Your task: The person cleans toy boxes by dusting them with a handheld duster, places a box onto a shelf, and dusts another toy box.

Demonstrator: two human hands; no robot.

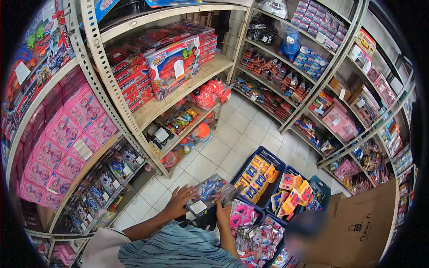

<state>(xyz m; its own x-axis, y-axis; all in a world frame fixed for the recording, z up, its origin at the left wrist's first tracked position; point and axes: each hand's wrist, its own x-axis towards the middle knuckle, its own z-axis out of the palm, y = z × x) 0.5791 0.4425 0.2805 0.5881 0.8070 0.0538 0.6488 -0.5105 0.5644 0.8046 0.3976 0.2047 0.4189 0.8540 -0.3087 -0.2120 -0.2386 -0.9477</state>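
Close in front of my body I hold a boxed toy (214, 187) with a dark printed front and blue and red shapes on it. A white label is stuck near its lower left corner. My left hand (179, 202) lies along the box's left side, fingers stretched over its edge. My right hand (223, 213) grips the lower right edge, with the thumb on the front. The underside of the box is hidden. Just beyond the box stands a dark blue crate (278, 161) holding yellow-orange packs (257, 181).
More crates hold orange packs (292, 194), pink toys (242, 214) and small blister packs (261, 239). A person (308, 232) is low at the right, beside a large cardboard box (357, 223). Metal shelves with red toy boxes (174, 64) and pink boxes (67, 147) surround the tiled floor (216, 145).
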